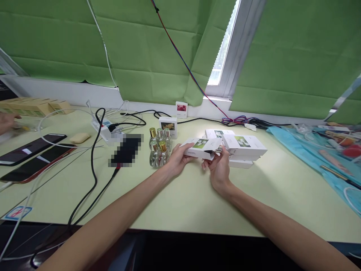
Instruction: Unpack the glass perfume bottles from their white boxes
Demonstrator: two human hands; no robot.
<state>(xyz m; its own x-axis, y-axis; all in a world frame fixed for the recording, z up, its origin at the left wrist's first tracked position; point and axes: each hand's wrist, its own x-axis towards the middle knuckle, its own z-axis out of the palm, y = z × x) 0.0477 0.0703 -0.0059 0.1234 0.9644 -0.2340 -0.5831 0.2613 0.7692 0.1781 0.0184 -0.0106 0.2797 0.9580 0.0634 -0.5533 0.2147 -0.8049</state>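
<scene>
My left hand (179, 158) grips the left end of a small white box (200, 147) with a flower picture on top. At the box's right end, my right hand (218, 165) has its fingers closed round something small and shiny, partly hidden by the fingers and the box flap. Just behind and to the right stands a stack of white boxes (244, 145) with similar pictures. Several small glass bottles with gold and silver caps (159, 148) stand left of my left hand. A white box with a yellow flower picture (168, 126) is upright behind them.
Phones (34, 148), a power strip (103, 130) and black and white cables lie at the left. Another person's hand (8, 122) is at the far left by yellow boxes (34, 106). Blue plastic (310, 154) with assorted items covers the right side. The table's front edge runs below my forearms.
</scene>
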